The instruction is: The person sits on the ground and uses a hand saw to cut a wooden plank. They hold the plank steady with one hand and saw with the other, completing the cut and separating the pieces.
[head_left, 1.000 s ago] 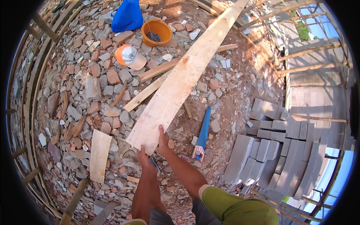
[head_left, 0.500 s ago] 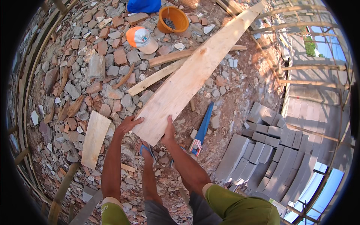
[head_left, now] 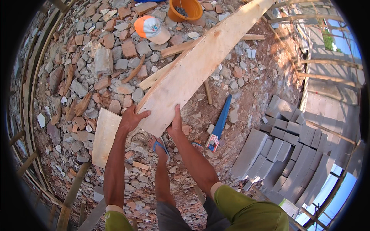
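Observation:
A long pale wooden plank [head_left: 196, 65] slants from my hands up toward the far right. My left hand [head_left: 132, 118] grips the left edge of its near end, thumb on top. Across from it, my right hand [head_left: 176, 121] holds the right edge, thumb also on the upper face; the fingers underneath are partly hidden. Below the plank lie two narrow wooden strips [head_left: 181, 49], partly covered. On the ground to the right rests a handsaw [head_left: 221, 121] with a blue blade and a patterned handle. A short board [head_left: 106, 134] lies left of my left forearm.
Broken bricks and rubble [head_left: 115, 69] cover the ground. An orange bucket [head_left: 192, 11] with small grey pieces and an orange-white cap [head_left: 152, 30] are at the far side. Grey blocks [head_left: 273, 150] are stacked at right. Wooden poles [head_left: 71, 192] stand at the lower left.
The near end of the plank has tilted, showing more of its left edge, and both hands have moved slightly up with it. The whole scene has shifted a little as my head moved.

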`<state>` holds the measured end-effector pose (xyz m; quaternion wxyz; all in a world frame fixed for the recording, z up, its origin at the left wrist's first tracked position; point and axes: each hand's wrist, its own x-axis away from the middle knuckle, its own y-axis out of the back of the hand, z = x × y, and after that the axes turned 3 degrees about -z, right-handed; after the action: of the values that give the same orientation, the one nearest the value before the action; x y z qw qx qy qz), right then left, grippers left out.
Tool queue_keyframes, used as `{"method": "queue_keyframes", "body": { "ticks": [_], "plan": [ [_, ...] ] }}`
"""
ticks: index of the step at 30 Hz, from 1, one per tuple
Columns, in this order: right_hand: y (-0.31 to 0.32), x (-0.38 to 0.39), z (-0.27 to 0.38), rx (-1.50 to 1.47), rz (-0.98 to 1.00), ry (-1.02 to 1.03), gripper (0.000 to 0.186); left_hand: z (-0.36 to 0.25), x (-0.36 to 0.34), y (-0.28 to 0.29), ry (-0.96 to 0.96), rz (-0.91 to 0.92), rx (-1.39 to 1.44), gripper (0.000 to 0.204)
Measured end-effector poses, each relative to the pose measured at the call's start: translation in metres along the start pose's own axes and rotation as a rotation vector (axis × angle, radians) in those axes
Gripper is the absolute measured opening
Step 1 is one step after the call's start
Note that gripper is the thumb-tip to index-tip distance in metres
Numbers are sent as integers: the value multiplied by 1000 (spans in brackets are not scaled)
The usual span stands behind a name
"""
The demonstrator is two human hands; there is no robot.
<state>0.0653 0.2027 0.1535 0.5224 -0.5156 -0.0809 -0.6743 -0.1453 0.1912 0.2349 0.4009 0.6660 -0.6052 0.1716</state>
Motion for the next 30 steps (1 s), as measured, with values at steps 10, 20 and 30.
{"method": "queue_keyframes", "body": {
  "ticks": [10,20,30],
  "plan": [
    [-47,-1,-14,-198,95,-51,87,-54,60,9,-124,-339,-294,64],
    [-82,10,-10,-697,655,-127,78,-136,166,-5,-474,-520,-525,62],
    [-127,67,28,-622,726,-194,51,-168,214,32,-442,-219,-418,66]
  ]
}}
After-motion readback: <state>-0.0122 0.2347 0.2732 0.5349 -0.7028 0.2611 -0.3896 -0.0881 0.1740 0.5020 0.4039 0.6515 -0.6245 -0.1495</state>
